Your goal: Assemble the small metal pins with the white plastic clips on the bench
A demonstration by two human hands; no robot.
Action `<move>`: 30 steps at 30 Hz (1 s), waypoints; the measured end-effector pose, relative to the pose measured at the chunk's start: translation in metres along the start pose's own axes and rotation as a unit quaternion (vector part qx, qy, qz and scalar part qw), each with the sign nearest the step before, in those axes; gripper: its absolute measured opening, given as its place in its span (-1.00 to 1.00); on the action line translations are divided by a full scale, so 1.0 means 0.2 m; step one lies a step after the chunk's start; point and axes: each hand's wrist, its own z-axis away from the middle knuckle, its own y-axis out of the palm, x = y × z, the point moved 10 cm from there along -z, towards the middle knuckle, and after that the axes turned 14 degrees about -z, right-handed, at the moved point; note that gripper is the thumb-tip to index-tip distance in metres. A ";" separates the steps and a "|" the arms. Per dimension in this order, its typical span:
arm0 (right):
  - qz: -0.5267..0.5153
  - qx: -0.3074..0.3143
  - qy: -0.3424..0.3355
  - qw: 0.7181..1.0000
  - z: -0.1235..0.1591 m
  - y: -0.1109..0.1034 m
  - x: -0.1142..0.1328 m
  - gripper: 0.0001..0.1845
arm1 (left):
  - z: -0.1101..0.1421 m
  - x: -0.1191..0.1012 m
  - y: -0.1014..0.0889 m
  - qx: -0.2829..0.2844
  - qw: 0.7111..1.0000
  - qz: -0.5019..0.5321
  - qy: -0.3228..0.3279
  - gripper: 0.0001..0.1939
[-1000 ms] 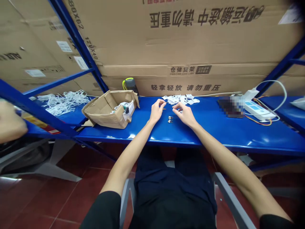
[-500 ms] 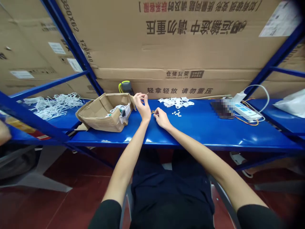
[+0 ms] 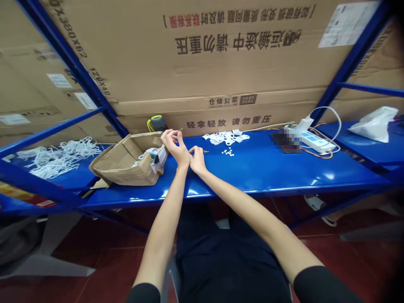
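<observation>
My left hand (image 3: 176, 147) is raised just right of the cardboard box, with a small thin brown piece (image 3: 181, 129) pinched at its fingertips. My right hand (image 3: 198, 160) rests low over the blue shelf, its wrist side close against the left one. Its fingers are curled, and what they hold, if anything, is hidden. A tiny brass-coloured piece (image 3: 206, 151) shows just right of these fingers; whether it is held or lying loose I cannot tell. Small white discs (image 3: 227, 152) lie scattered further right, in front of a pile of flat white plastic parts (image 3: 225, 137).
The open cardboard box (image 3: 126, 174) holds mixed small items. A grey cylinder with a yellow-green loop (image 3: 158, 123) stands behind it. White hooked wires (image 3: 59, 158) are heaped at left. On the right are a power strip (image 3: 318, 143), cables and a white bag (image 3: 375, 124).
The view has shifted and tilted slightly. My right hand has moved left, nearer the left hand, and the brass-coloured piece now shows on its right side instead of its left.
</observation>
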 end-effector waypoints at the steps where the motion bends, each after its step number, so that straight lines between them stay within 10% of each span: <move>1: -0.010 -0.004 -0.004 1.000 -0.01 0.01 0.00 -0.78 | 0.00 0.01 -0.01 -0.008 1.000 0.008 0.000 -0.59; 6: -0.076 -0.056 -0.021 0.995 -0.10 -0.19 0.05 -0.87 | 0.03 -0.03 0.06 0.041 0.997 0.043 0.042 -0.61; 16: -0.145 0.072 -0.035 0.986 -0.20 -0.78 0.13 -0.45 | 0.27 -0.19 0.32 0.279 0.944 0.081 0.155 -0.71; 30: -0.214 0.081 0.000 0.974 -0.12 -0.76 0.14 -0.40 | 0.36 -0.21 0.37 0.318 0.933 0.053 0.161 -0.67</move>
